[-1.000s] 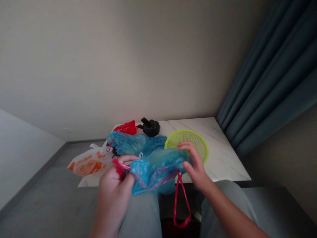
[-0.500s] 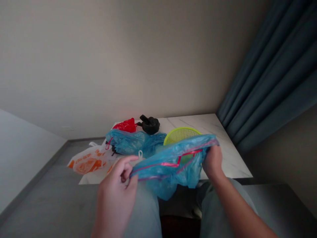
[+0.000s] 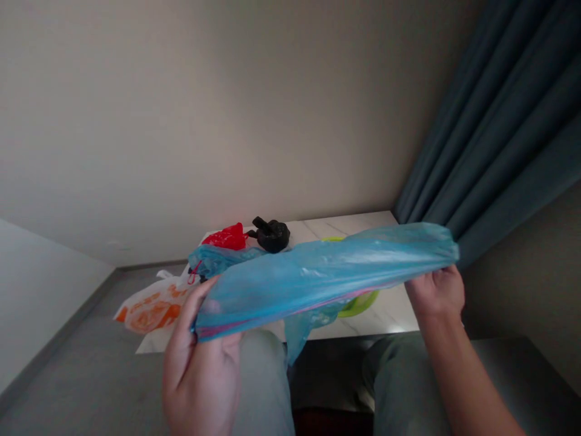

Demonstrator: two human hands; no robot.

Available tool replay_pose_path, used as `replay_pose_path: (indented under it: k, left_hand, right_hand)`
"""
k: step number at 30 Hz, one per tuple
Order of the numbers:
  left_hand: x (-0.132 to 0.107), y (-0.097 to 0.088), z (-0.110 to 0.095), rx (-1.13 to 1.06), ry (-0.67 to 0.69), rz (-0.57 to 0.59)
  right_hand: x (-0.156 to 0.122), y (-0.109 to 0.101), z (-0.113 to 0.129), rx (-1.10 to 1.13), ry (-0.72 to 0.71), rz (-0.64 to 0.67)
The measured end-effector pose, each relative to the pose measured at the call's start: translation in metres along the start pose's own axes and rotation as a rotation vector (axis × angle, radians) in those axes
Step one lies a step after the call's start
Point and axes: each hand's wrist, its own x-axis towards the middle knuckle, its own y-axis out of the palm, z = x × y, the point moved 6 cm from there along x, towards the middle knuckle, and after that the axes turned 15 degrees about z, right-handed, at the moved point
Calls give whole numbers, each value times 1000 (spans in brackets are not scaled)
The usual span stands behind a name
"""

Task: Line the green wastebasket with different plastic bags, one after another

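Between both hands, a blue plastic bag (image 3: 318, 280) is stretched sideways, pinched in the left hand (image 3: 200, 375); the fingers of the right hand (image 3: 436, 293) are hidden.

**Colours of the bags and table surroundings**

A translucent sky-blue plastic bag (image 3: 318, 272) shows a pink-red stripe along its lower edge. Behind it lie a red plastic bag (image 3: 226, 238), a matt black object (image 3: 272, 236) and a white plastic bag (image 3: 152, 312) printed with orange shapes. A lime-green basket (image 3: 361, 304) sits on a white tabletop (image 3: 385, 318) with grey veins. The curtain (image 3: 508, 139) is dark teal.
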Motion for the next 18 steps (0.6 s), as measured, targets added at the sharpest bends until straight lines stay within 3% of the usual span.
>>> replay_pose_path:
  k: [3,7,11,15,18]
  left_hand:
    - [8,20,-14,-206,-4,24]
    - [27,36,-10,-234,-36,113]
    - [44,48,24,-179,-6,149]
    - [50,67,71,-84,-91,179]
    - [51,84,100,17,-180,232]
  right_hand:
    - [4,-2,12,218,19,-34]
    - [3,0,23,392,-46,-74]
    - [4,-4,32,382,-78,-117]
    - [9,-11,42,392,-97,-120]
    - [14,-24,41,159,-117,-105]
